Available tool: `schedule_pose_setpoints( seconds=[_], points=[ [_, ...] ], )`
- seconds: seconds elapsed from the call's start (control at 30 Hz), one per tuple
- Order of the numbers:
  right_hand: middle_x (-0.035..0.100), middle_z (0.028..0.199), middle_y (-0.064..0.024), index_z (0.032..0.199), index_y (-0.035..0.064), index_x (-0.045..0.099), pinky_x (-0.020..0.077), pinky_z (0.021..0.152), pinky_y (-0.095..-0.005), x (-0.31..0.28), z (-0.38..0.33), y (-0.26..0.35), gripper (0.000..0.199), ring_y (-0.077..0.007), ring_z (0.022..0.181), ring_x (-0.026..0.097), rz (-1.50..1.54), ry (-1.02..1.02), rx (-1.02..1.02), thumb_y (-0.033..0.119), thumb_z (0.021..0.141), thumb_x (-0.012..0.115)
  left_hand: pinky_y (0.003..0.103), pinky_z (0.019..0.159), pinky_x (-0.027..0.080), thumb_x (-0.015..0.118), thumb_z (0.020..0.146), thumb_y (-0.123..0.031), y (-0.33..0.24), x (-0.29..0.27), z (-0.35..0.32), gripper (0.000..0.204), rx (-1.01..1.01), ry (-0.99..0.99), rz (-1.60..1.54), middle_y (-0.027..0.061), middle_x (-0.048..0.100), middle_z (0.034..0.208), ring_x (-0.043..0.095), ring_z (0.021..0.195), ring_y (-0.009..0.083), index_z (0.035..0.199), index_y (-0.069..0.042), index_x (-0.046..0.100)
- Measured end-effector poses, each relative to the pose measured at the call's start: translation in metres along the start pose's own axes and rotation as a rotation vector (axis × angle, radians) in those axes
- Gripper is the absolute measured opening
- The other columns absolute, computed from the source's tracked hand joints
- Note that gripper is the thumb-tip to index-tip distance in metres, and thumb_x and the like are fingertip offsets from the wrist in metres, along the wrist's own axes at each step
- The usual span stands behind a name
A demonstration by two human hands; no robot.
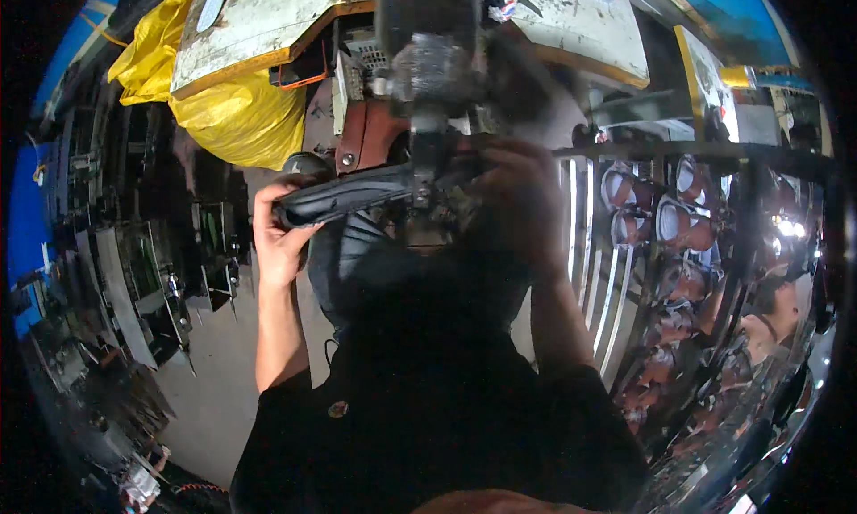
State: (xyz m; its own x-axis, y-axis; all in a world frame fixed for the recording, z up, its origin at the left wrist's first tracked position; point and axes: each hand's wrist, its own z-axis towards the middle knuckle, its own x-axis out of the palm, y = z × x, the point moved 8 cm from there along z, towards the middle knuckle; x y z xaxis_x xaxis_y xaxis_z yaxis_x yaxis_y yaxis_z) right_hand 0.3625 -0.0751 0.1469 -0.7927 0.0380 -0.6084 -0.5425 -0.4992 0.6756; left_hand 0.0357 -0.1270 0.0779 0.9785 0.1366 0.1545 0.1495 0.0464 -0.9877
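My left hand (pixel 281 237) is closed around the left end of a black leather shoe upper (pixel 344 195), thumb below and fingers above. An open, folded edge of the upper faces the hand. Its other end runs to the narrow post of a dark machine (pixel 428 143) standing in front of me. On the right side of that post is my right hand (pixel 522 188), in shadow and blurred. Its fingers point toward the post, and what they touch is hidden there.
Yellow sack (pixel 241 121) lies left of the machine, beside a worn white worktable (pixel 268 32). Another worktable (pixel 585 32) stands far right. A metal rack (pixel 696 150) holds several brown shoes (pixel 683 224) close to my right arm. Dark metal equipment (pixel 134 282) lines the left.
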Motion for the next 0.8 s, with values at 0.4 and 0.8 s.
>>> schedule_pose_setpoints(
  seconds=[0.4, 0.8],
  points=[
    [0.063, 0.096, -0.0081, 0.095, 0.0096, 0.067, 0.0503, 0.081, -0.0402, 0.019, 0.011, 0.017, 0.023, -0.0306, 0.094, 0.061, 0.08, 0.037, 0.062, 0.01, 0.075, 0.078, 0.033, 0.094, 0.05, 0.072, 0.069, 0.016, -0.009, -0.016, -0.018, 0.054, 0.036, -0.035, 0.097, 0.0106, 0.056, 0.117, 0.059, 0.107, 0.02, 0.114, -0.005, 0.05],
    [0.065, 0.092, -0.0102, 0.094, 0.0064, 0.068, 0.0507, 0.079, -0.0382, 0.035, 0.017, 0.023, 0.016, -0.0309, 0.09, 0.064, 0.273, 0.345, 0.013, 0.013, 0.08, 0.074, 0.035, 0.096, 0.048, 0.074, 0.067, 0.011, -0.016, -0.01, -0.015, 0.054, 0.079, 0.074, 0.149, 0.0094, 0.056, 0.119, 0.057, 0.109, 0.0215, 0.112, -0.007, 0.051]
  ],
)
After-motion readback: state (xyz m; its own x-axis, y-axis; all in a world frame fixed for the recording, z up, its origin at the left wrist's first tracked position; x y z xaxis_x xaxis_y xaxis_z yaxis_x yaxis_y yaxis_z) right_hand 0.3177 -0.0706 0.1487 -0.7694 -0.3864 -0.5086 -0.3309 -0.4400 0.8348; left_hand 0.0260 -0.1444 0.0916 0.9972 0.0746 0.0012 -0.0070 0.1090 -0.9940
